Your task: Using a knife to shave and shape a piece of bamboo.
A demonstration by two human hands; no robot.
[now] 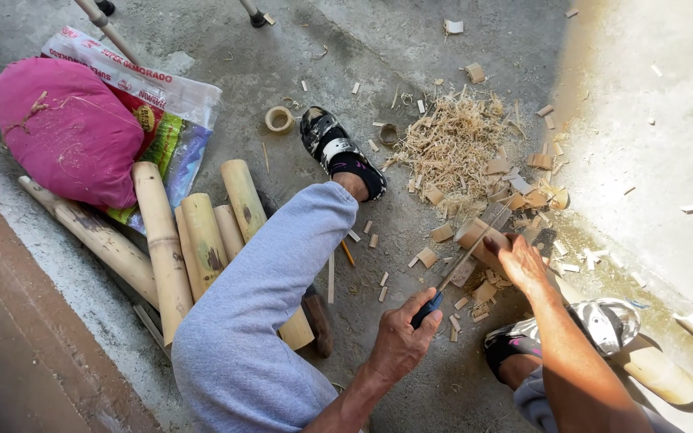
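My left hand (401,341) is shut on the dark handle of a thin long blade (468,255). The blade runs up and to the right, onto a short tan bamboo section (472,234) on the concrete floor. My right hand (521,263) presses on top of that section and holds it down. Cut bamboo chips (441,233) lie all around the section. My left leg in blue trousers stretches to a sandalled foot (338,151). My right foot (595,322) rests beside my right forearm.
Several thick bamboo poles (166,248) lie at the left, next to a pink stuffed bag (66,128) on a printed sack (178,120). A heap of shavings (455,144) sits ahead, with bamboo rings (279,119) nearby. Another bamboo pole (659,373) lies at the lower right.
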